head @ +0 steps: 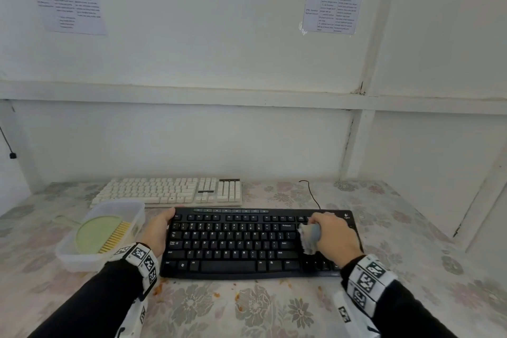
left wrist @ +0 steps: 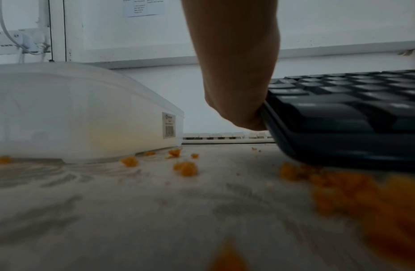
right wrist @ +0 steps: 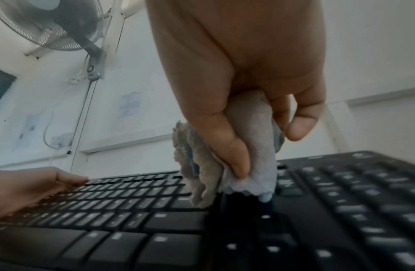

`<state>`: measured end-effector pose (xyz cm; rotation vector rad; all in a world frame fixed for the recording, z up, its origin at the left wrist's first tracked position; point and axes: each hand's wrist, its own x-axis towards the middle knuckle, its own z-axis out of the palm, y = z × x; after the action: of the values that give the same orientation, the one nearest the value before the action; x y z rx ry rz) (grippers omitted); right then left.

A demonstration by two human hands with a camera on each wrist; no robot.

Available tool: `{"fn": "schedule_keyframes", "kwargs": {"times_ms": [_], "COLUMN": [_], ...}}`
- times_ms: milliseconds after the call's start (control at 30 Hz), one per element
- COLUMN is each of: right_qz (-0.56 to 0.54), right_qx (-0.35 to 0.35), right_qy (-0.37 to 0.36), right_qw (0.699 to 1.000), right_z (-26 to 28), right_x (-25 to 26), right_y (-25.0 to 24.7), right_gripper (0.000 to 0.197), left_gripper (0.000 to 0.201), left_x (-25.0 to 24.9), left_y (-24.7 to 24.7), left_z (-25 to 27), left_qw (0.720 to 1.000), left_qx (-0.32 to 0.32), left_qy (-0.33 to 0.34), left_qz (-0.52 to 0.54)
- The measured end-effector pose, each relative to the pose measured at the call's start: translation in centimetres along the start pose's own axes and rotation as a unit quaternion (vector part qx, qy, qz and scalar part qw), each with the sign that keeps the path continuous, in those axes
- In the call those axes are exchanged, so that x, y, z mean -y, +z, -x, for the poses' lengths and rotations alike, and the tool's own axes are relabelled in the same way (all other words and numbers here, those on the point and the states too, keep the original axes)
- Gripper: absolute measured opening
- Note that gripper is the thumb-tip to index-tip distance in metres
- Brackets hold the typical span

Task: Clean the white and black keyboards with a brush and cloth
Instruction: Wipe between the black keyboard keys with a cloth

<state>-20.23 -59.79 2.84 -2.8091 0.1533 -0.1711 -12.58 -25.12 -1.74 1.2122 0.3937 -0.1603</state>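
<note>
The black keyboard lies in front of me on the flowered table. Behind it sits the white keyboard. My left hand holds the black keyboard's left end, thumb over its top corner; in the left wrist view the hand presses against that edge. My right hand grips a bunched grey cloth on the keys near Enter and Backspace. In the right wrist view the thumb and fingers pinch the cloth, which touches the keys. The green brush with yellow bristles lies in a clear tub.
The clear plastic tub stands just left of my left wrist. Orange crumbs lie on the tablecloth in front of the black keyboard and beside the tub. A thin black cable runs behind the keyboards. The wall is close behind.
</note>
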Motion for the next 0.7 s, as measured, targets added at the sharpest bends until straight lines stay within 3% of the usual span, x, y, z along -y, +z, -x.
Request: {"fn": "schedule_keyframes", "kwargs": {"times_ms": [167, 500, 600, 700], "right_qz": [-0.029, 0.014, 0.023, 0.019], "right_qx": [-0.009, -0.048, -0.052, -0.014], "right_qy": [-0.06, 0.16, 0.176, 0.134], "right_qw": [0.998, 0.986, 0.983, 0.991], "right_z": [-0.9, 0.7, 1.0, 0.9], "right_x": [2.7, -6.3, -6.2, -3.0], "right_y": [1.3, -2.9, -3.6, -3.5], "right_gripper": [0.025, 0.023, 0.018, 0.023], "left_gripper": [0.032, 0.032, 0.035, 0.041], "left_x": [0.1, 0.0, 0.5, 1.1], "left_y": [-0.1, -0.9, -2.1, -3.2], "left_z": [-0.2, -0.4, -1.7, -3.1], "left_qw": [1.0, 0.999, 0.998, 0.997], "left_qx": [-0.005, -0.036, -0.042, -0.036], "left_qy": [-0.004, 0.003, 0.009, 0.006], "left_qz": [-0.003, -0.02, -0.043, -0.069]}}
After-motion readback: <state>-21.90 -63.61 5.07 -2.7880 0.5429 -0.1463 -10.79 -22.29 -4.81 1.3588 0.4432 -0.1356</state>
